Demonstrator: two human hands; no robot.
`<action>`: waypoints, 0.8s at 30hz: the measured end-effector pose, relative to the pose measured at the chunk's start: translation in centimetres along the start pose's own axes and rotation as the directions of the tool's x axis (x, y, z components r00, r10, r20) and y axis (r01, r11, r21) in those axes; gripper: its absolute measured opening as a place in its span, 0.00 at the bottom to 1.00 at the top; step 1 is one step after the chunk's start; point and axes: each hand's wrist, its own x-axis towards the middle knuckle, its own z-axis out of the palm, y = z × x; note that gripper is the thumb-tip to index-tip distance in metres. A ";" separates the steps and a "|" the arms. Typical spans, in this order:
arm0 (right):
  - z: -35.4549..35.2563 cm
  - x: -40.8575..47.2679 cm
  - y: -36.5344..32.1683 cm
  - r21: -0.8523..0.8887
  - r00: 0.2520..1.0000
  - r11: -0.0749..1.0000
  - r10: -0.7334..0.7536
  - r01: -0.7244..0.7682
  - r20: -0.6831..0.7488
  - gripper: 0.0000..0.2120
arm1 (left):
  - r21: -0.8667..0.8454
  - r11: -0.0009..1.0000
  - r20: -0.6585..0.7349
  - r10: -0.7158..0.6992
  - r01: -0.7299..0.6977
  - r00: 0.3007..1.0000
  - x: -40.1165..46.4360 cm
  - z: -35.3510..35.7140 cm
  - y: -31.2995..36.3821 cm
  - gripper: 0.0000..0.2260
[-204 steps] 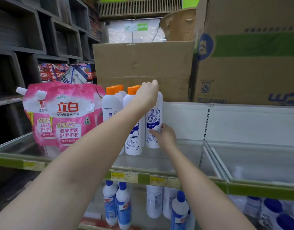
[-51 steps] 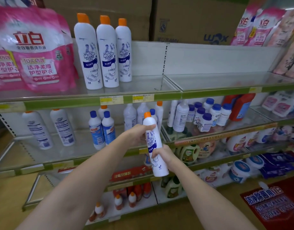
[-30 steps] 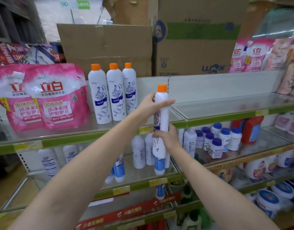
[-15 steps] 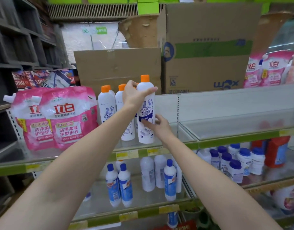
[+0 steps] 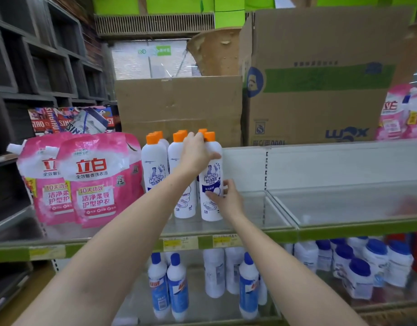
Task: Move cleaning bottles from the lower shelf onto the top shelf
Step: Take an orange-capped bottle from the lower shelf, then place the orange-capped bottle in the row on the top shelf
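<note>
Both hands on one white Mr Muscle bottle (image 5: 211, 184) w/ orange cap, standing upright on the top shelf (image 5: 226, 240), rightmost of the group. Left hand (image 5: 198, 154) wraps the bottle's shoulder just under the cap, fingers curled round it. Right hand (image 5: 226, 198) holds the lower body from the right side, thumb across the label, fingers behind, so also gripping. Bottle base looks down on the glass; can't tell for sure if full weight is on it.

To its left, more orange-capped white bottles (image 5: 154, 175) stand in close rows, front to back, touching or nearly so. Further left, pink laundry refill pouches (image 5: 96, 180) lean upright at the shelf's left part. Behind the shelf: cardboard boxes (image 5: 179, 109), the bigger one at right w/ green band.

Lower shelf (image 5: 202, 309) below: blue-capped bottles w/ blue labels (image 5: 167, 285) at front, plain white bottles (image 5: 214, 271) behind them, a cluster of short blue-lidded bottles (image 5: 358, 269) off to the right in the next bay.
</note>
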 end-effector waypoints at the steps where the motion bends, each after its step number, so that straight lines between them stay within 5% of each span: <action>1: 0.3 0.4 0.0 -0.023 1.000 1.000 -0.006 0.006 -0.005 0.21 | 0.037 0.999 0.026 -0.013 0.012 1.000 0.5 -0.1 -0.1 0.28; 7: 1.0 2.4 0.6 -0.137 0.999 0.990 -0.039 0.040 0.004 0.24 | 0.200 0.977 0.045 0.068 -0.075 0.997 1.2 0.1 0.2 0.38; 17: 2.2 3.5 1.0 -0.146 0.999 0.988 -0.041 0.043 0.017 0.26 | 0.482 0.865 -0.010 0.164 -0.139 0.986 1.7 1.0 0.5 0.29; 24: 1.6 2.7 0.6 -0.205 0.997 0.978 0.053 -0.039 0.064 0.24 | 0.427 0.891 -0.002 0.168 -0.151 0.986 0.8 0.1 0.7 0.24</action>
